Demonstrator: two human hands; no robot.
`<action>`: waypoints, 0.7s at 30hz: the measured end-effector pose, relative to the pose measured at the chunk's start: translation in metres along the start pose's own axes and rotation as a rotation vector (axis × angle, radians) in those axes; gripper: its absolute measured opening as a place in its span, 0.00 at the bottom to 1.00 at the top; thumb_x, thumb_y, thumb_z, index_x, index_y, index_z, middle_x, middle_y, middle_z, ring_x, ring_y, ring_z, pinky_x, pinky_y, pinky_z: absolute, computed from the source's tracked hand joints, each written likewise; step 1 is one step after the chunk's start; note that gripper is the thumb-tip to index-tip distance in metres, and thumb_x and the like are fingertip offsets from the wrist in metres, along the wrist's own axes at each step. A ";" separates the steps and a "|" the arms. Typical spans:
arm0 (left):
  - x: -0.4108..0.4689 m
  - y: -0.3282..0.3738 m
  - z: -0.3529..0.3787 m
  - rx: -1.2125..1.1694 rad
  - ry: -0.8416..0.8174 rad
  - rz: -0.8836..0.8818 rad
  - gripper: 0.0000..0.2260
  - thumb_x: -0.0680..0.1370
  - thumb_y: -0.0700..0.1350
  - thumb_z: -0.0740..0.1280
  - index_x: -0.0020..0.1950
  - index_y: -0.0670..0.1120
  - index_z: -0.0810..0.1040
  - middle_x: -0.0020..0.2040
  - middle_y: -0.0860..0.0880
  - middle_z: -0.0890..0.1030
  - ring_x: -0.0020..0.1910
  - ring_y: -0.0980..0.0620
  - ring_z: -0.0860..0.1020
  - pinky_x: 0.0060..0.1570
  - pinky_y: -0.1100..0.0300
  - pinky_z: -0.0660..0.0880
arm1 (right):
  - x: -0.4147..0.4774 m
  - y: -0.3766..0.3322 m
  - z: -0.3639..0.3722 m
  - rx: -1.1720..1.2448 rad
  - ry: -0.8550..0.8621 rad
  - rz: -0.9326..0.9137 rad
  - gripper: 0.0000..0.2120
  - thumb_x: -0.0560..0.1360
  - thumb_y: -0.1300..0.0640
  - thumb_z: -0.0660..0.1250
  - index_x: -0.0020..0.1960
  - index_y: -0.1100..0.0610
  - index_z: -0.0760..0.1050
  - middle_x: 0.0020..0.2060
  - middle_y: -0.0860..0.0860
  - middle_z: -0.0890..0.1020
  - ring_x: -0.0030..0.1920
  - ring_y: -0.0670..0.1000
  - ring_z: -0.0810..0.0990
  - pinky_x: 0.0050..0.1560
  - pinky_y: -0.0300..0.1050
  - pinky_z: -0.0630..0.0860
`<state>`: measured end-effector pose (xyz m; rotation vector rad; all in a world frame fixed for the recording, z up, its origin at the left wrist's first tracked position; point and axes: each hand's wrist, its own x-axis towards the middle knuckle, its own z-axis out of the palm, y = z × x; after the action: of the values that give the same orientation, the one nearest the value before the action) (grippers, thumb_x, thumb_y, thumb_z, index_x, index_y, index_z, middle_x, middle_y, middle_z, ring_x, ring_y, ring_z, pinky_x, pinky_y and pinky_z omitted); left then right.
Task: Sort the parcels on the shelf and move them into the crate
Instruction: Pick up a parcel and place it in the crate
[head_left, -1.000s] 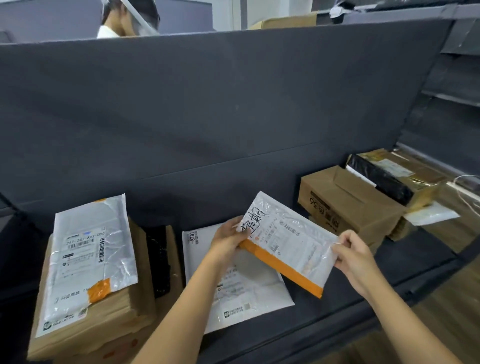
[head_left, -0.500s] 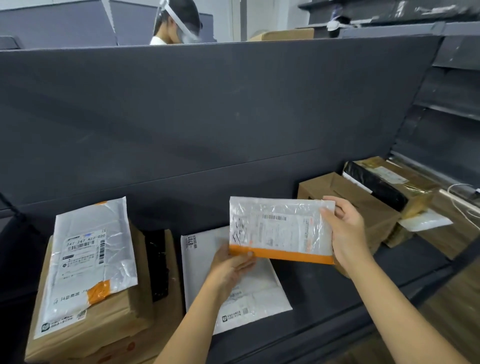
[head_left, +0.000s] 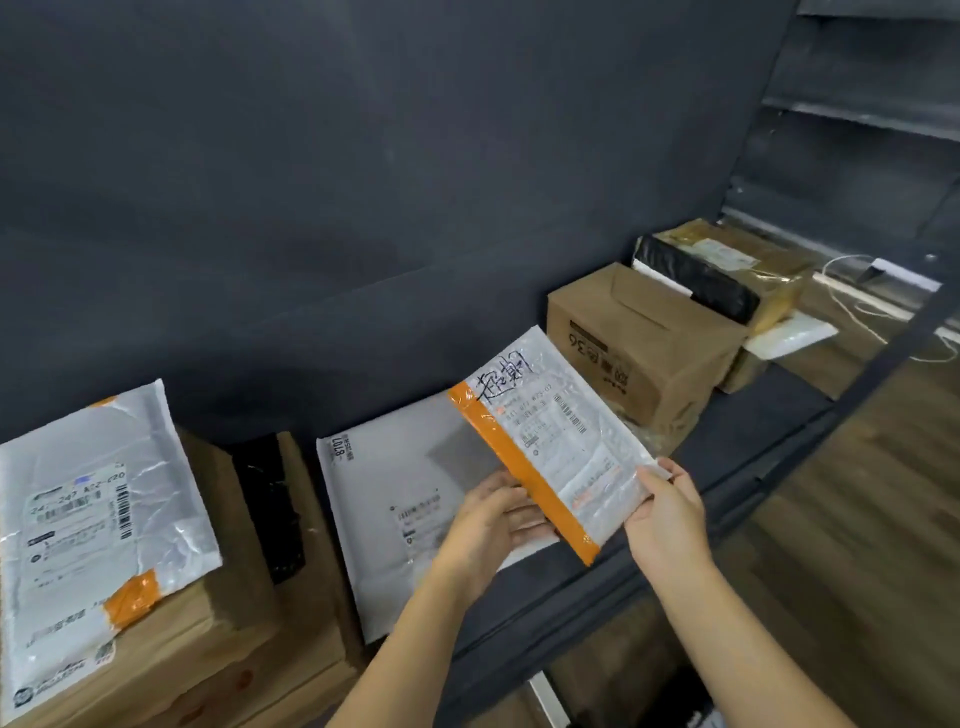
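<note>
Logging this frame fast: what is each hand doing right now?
Left hand: holds the orange-striped mailer at its orange edge.
Right hand: pinches the same mailer's near corner.

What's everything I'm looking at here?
shelf: one, dark grey, beneath the parcels
left cartons: at least two, brown, stacked far left
taped mailer: one, white with orange tape, atop left cartons
black parcel: one, black, among left cartons
flat mailer: one, white, lying on shelf, centre
striped mailer: one, white with orange edge, held above flat mailer
open carton: one, brown, right of centre
wrapped parcel: one, black and gold, far right
left hand: one, holds striped mailer's orange edge
right hand: one, pinches its right corner
</note>
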<state>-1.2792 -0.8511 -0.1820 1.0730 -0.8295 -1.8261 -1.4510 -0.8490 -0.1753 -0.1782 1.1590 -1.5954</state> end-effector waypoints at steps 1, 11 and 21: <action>0.002 -0.012 0.005 0.045 -0.023 -0.034 0.14 0.73 0.41 0.66 0.58 0.41 0.74 0.49 0.43 0.83 0.47 0.44 0.83 0.49 0.52 0.81 | -0.001 0.002 -0.013 0.018 0.034 0.004 0.11 0.79 0.69 0.54 0.44 0.57 0.67 0.42 0.56 0.75 0.41 0.51 0.75 0.44 0.44 0.73; 0.029 -0.111 0.075 0.711 -0.326 -0.248 0.11 0.81 0.36 0.59 0.62 0.43 0.72 0.50 0.44 0.76 0.46 0.48 0.77 0.48 0.59 0.76 | -0.021 -0.011 -0.194 -0.346 0.171 0.040 0.12 0.76 0.70 0.61 0.51 0.55 0.73 0.45 0.50 0.80 0.42 0.48 0.80 0.40 0.40 0.77; 0.038 -0.223 0.145 0.977 -0.428 -0.308 0.12 0.78 0.34 0.63 0.62 0.40 0.74 0.50 0.47 0.79 0.50 0.52 0.77 0.49 0.63 0.76 | -0.043 0.012 -0.323 -0.420 0.378 0.097 0.10 0.75 0.71 0.63 0.50 0.58 0.74 0.47 0.56 0.82 0.45 0.54 0.80 0.49 0.50 0.76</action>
<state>-1.4934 -0.7724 -0.3227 1.4567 -2.0368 -1.9474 -1.6325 -0.6266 -0.3306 -0.0910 1.7663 -1.3155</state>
